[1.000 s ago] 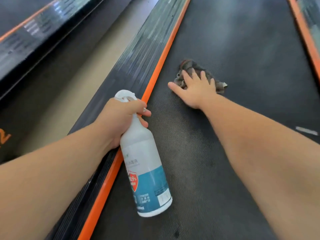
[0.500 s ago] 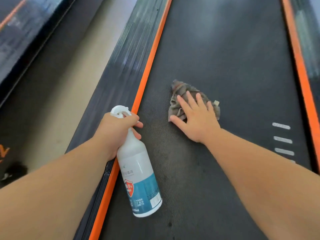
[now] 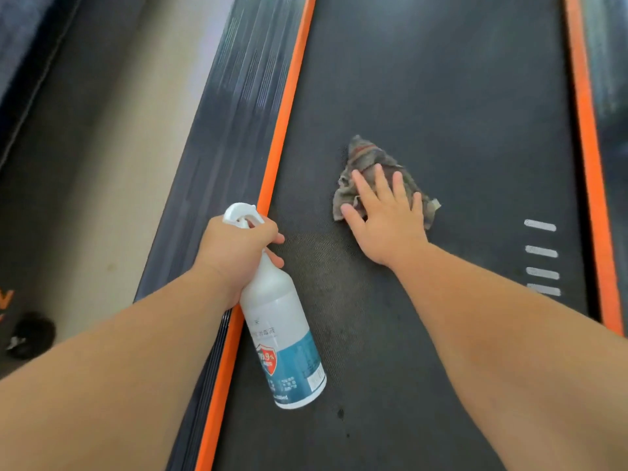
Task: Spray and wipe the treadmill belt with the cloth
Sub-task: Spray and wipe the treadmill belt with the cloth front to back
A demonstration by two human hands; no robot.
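Our right-hand grip (image 3: 390, 226) lies flat, fingers spread, pressing the crumpled grey cloth (image 3: 363, 154) onto the treadmill belt (image 3: 441, 96), a little left of the belt's middle. The cloth pokes out beyond the fingertips and to the right of the hand. Our left-hand grip (image 3: 238, 249) is curled round the neck of the white spray bottle (image 3: 282, 334), just under its nozzle head. The bottle tilts with its base near and right, over the belt's left edge, apart from the cloth; we cannot tell whether the base touches the belt. An orange strip (image 3: 289, 113) borders the belt on the left, then a ribbed side rail (image 3: 231, 113) and pale floor (image 3: 119, 147) with a small dark blurred object (image 3: 32, 331). Four white dashes (image 3: 540, 253) mark the belt right of our right wrist, beside another orange strip (image 3: 584, 130).
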